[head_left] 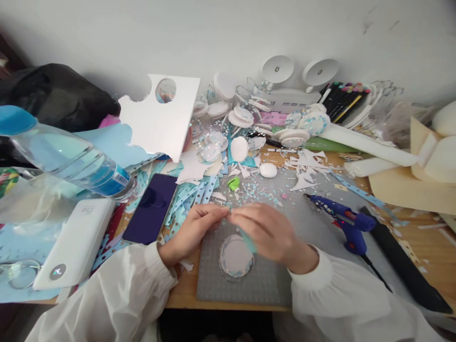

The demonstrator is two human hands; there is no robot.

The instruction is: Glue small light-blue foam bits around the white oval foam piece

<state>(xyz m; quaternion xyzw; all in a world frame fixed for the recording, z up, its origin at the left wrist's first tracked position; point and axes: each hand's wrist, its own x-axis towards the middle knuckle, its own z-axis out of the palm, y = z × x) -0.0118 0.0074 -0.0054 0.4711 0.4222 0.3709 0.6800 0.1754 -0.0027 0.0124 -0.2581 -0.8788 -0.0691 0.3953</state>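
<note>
My left hand (190, 230) and my right hand (269, 230) meet fingertip to fingertip over the grey cutting mat (245, 292). Between them is the end of a narrow teal paper strip (249, 241), whose length hangs under my right palm. Thumb and forefinger of each hand are pinched together, and the fine detail at the tips is too small to make out. Just below lies a round white disc (236, 255) with a clear rim and blue bits along its edge. A small lime-green object (233, 183) and a white oval case (268, 170) lie beyond my fingers.
A blue glue gun (344, 218) rests at right beside a long black bar (402, 259). At left are a phone (151, 209), a white power bank (74, 244) and a tilted water bottle (71, 156). Decorated discs (242, 116), paper scraps and a cut white board (160, 116) crowd the back.
</note>
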